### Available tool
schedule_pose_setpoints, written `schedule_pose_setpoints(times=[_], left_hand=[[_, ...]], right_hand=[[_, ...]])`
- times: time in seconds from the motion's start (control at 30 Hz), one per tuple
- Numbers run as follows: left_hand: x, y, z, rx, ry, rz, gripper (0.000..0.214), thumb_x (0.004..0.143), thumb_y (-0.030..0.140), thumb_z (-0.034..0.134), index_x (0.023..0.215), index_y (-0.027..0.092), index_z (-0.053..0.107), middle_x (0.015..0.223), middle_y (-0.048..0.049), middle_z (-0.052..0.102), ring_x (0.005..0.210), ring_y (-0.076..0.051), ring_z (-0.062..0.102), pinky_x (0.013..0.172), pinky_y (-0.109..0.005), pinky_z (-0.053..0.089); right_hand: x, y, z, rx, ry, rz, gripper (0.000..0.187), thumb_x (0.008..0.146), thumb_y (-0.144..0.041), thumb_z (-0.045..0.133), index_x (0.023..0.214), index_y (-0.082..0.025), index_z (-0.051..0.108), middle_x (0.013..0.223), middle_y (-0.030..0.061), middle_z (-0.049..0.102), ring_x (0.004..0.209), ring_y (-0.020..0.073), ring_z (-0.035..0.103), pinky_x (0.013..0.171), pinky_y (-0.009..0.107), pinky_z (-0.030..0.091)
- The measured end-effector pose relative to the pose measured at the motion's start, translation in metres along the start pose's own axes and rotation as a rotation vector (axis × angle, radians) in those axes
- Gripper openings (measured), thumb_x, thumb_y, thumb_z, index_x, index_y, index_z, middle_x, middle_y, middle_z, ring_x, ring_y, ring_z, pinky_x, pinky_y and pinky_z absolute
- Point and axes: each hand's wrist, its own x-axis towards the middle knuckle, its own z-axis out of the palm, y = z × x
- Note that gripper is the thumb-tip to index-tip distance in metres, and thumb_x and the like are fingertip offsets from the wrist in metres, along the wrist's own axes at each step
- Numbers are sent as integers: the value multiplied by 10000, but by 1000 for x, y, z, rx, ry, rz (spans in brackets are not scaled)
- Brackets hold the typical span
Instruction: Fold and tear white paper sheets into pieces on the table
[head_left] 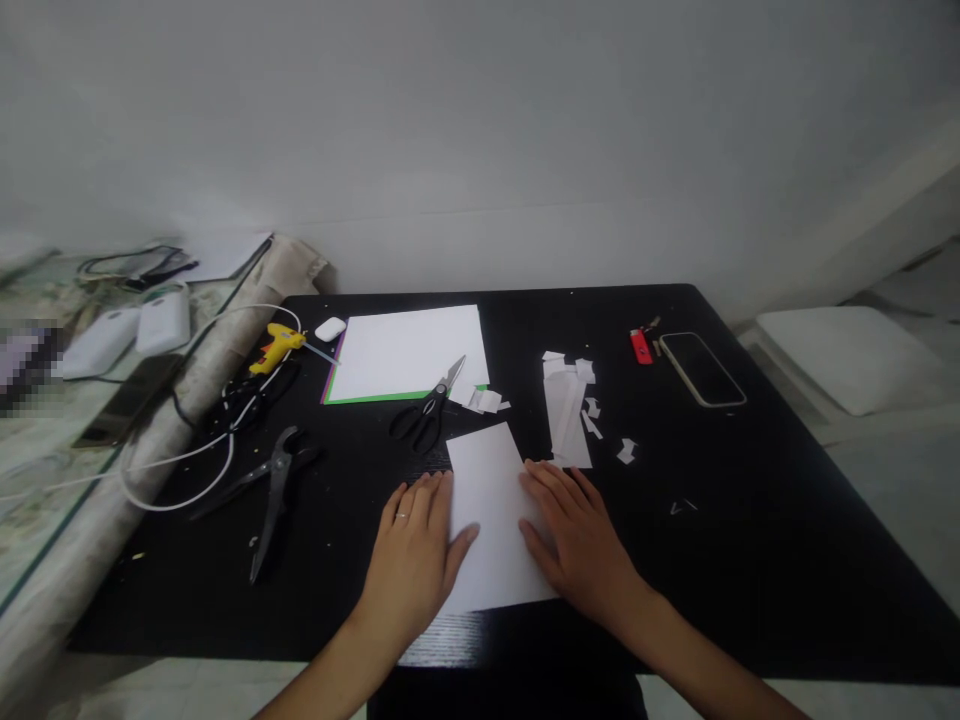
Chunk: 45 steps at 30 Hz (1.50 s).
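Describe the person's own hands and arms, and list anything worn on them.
The left hand wears one thin, pale ring on a finger. The right hand shows no ring. Neither hand is gloved. The left forearm and the right forearm are bare down to the picture's lower edge: no sleeve, watch or bracelet shows.

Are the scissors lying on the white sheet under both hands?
No, the scissors lie beyond the white sheet, their tips on the paper stack.

the one camera rides on the person's head, looking forward and down across the black table (750, 560) toward the wall (480, 150). it is close, with the left hand (416, 550) and right hand (577, 545) low in view.
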Motion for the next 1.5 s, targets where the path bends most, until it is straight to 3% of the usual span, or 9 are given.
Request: schedule_pose_setpoints(times=[0.47, 0.77, 0.97, 1.27, 1.37, 1.5], left_hand=[[-9, -18, -3, 33, -3, -32, 561, 998, 435, 534, 1400, 43, 536, 1275, -217, 650, 1223, -362, 588, 1077, -539, 441], [-7, -17, -5, -37, 0, -44, 541, 985, 417, 548, 1394, 64, 526, 1242, -207, 638, 1197, -368, 581, 1045, -559, 457], [19, -22, -13, -171, -26, -101, 314, 967, 367, 576, 1128, 101, 614, 1085, -162, 629, 1022, -330, 595, 889, -512, 507], [52, -13, -11, -309, -143, -2, 243, 955, 333, 617, 1127, 162, 631, 1058, -121, 626, 995, -295, 595, 882, -473, 488], [65, -11, -12, -312, -191, 23, 259, 947, 391, 624, 1086, 176, 667, 982, -106, 635, 940, -291, 608, 852, -468, 493], [81, -11, -19, -495, -254, 87, 222, 960, 385, 611, 1014, 188, 696, 944, -76, 642, 885, -243, 620, 794, -374, 494]], right_hand=[[0, 1, 1, -3, -7, -7, 463, 1004, -300, 487, 1436, -133, 504, 1502, 143, 553, 1398, 306, 496, 1170, 544, 344], [0, 13, -3, 9, 60, 64, 381, 992, -340, 525, 1332, -178, 584, 1391, 147, 633, 1297, 310, 582, 1142, 550, 354], [14, 19, -13, 68, 42, 98, 317, 960, -326, 565, 1240, -201, 646, 1279, 138, 669, 1200, 325, 618, 1080, 556, 399], [55, 28, -31, 158, -228, 193, 295, 801, -239, 783, 1079, -223, 684, 1045, 77, 701, 1032, 318, 646, 935, 528, 485], [62, 24, -38, 175, -287, 162, 58, 848, -204, 727, 887, -220, 687, 932, 58, 704, 943, 288, 664, 883, 490, 507], [71, 19, -52, 434, -218, 115, 123, 937, -277, 623, 841, -228, 681, 883, 40, 705, 848, 227, 676, 781, 383, 540]])
